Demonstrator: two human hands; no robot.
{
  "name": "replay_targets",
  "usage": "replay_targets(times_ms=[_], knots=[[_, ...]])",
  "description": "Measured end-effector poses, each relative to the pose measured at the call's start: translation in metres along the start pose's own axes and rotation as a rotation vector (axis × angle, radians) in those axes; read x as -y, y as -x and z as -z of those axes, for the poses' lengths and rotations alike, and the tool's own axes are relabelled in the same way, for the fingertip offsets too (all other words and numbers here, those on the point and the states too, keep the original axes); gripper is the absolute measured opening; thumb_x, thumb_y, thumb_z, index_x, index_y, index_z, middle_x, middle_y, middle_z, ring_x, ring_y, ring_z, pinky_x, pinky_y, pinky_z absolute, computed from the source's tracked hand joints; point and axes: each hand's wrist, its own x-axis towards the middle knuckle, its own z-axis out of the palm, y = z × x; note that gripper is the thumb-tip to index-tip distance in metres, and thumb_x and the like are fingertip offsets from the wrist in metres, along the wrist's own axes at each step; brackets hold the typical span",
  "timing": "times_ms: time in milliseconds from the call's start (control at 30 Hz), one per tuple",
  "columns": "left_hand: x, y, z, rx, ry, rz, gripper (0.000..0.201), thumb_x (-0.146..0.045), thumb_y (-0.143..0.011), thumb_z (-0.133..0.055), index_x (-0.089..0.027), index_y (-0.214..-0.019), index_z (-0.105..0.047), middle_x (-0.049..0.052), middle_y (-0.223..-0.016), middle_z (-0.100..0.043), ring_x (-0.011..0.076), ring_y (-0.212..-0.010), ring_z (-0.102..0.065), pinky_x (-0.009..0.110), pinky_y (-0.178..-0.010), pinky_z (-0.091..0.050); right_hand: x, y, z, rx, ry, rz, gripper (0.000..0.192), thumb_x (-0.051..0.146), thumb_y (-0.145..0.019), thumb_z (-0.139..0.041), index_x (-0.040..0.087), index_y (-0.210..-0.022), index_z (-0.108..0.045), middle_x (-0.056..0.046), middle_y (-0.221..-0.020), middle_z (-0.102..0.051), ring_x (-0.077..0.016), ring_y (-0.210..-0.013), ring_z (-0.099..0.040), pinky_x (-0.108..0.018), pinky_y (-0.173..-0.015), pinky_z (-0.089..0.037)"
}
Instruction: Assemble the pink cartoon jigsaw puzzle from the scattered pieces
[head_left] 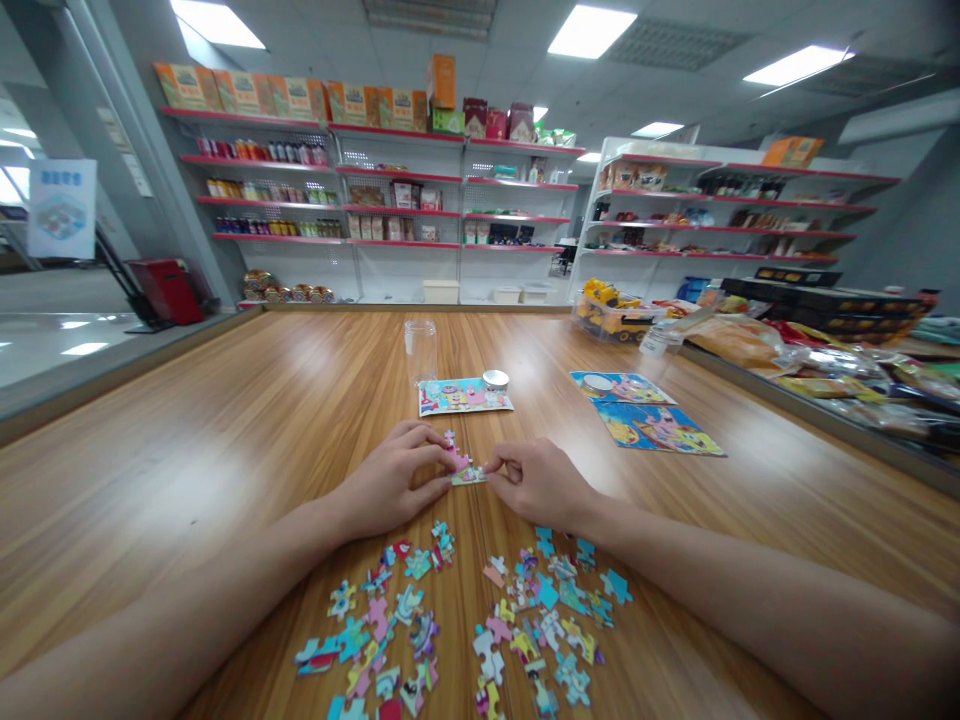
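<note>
A small joined patch of jigsaw puzzle (463,468), pink with some pale green, lies flat on the wooden table. At its left side my left hand (401,470) rests with bent, parted fingers, their tips touching the patch. My right hand (538,480) has its thumb and forefinger pinched at the patch's right edge; whatever is between them is too small to make out. Nearer to me lie loose puzzle pieces in two groups, a left group (379,615) and a right group (547,595). Just beyond my hands is a printed picture card (461,396) with cartoon figures.
A clear jar (421,352) stands behind the card, and a white lid (495,380) sits on its corner. Two blue picture sheets (660,430) lie to the right. Further back are a bin of yellow toys (611,315), another clear jar (660,338) and packaged goods (825,350).
</note>
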Motion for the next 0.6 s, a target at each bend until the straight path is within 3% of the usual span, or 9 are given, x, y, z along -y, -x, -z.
replay_targets(times_ms=[433,600], knots=[[-0.0007,-0.0001,0.0013,-0.001,-0.002,-0.004,0.011,-0.022,-0.091,-0.060,-0.023,-0.098,-0.068,0.007,-0.112,-0.060,0.0250,-0.115,-0.050,0.045,-0.101,-0.043,-0.0003,-0.0022,0.0008,-0.009,-0.047,-0.013,0.012,0.016,-0.077,-0.059,0.017,-0.077,-0.071,0.004,-0.052,-0.053,-0.0105,-0.048,-0.045,-0.022,-0.051,-0.029],[0.0012,0.0009,-0.0005,0.000,0.006,0.002,0.012,-0.022,-0.091,-0.060,-0.024,-0.100,-0.068,0.007,-0.113,-0.059,0.0249,-0.115,-0.050,0.044,-0.101,-0.043,-0.0051,-0.0099,0.0012,-0.066,-0.267,-0.161,0.014,0.018,-0.078,-0.058,0.014,-0.069,-0.068,0.004,-0.048,-0.049,-0.0104,-0.046,-0.042,-0.022,-0.046,-0.027]])
